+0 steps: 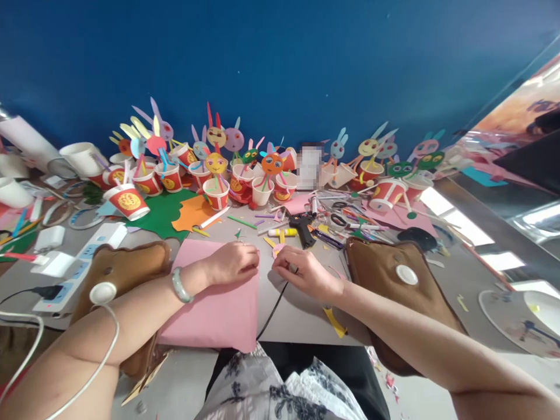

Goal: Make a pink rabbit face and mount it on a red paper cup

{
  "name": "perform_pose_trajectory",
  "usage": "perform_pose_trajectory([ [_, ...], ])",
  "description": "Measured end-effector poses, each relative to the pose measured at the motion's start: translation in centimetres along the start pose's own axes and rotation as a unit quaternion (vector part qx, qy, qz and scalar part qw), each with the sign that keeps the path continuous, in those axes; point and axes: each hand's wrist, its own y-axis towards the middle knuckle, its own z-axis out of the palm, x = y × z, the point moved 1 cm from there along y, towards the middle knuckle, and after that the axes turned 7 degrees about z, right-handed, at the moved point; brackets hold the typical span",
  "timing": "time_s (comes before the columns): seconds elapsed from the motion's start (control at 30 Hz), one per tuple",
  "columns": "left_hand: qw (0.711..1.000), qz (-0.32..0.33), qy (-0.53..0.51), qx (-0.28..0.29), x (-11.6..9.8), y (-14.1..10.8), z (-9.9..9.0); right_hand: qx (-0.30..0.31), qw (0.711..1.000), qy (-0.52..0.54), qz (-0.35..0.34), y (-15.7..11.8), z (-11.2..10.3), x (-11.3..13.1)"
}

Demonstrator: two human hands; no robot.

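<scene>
My left hand, with a ring and a bangle at the wrist, rests on a stack of pink paper near its right edge. Its fingers are curled together; whatever may be between them is hidden. Just across from it, my right hand has its fingers bent in a pinch at a small pink paper rabbit head with yellow ears. A black cord runs out from under that hand to the table's front edge. Beyond it lie a black glue gun and a yellow glue stick.
Paper cups with paper rabbit figures line the blue wall. Brown cushion-like warmers lie under both forearms. At left are a power strip and cables. Green paper, orange paper, pens and scissors crowd the back.
</scene>
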Motion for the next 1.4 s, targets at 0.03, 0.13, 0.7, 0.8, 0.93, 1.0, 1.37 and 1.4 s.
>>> perform_pose_trajectory([
  [0.03,0.999,-0.030,-0.026,-0.016,-0.2,0.0,0.2,-0.001,1.000,0.003,-0.001,-0.1,0.1,0.1],
  [0.13,0.984,-0.092,-0.142,-0.049,-1.1,0.2,0.4,-0.012,1.000,0.014,-0.008,-0.3,0.3,0.3],
  [0.7,0.925,-0.172,-0.319,-0.110,-3.1,1.3,0.6,-0.073,0.997,0.033,-0.022,-0.9,0.7,-0.4],
  [0.8,0.899,-0.213,-0.368,-0.109,-3.2,1.1,0.9,-0.092,0.995,0.021,-0.021,-0.8,0.7,-0.3],
  [0.93,0.880,-0.248,-0.393,-0.101,-3.4,1.1,0.5,-0.123,0.991,-0.009,-0.058,-0.7,0.8,-0.1],
  [1.0,0.881,-0.253,-0.387,-0.099,-3.5,1.3,0.1,-0.132,0.987,-0.030,-0.088,-0.7,0.9,-0.1],
  [1.37,0.866,-0.250,-0.421,-0.098,-3.6,1.3,0.1,-0.133,0.987,-0.035,-0.088,-1.0,1.3,-0.1],
  [1.4,0.869,-0.249,-0.414,-0.103,-3.5,1.3,0.0,-0.132,0.988,-0.028,-0.070,-0.9,1.3,-0.1],
])
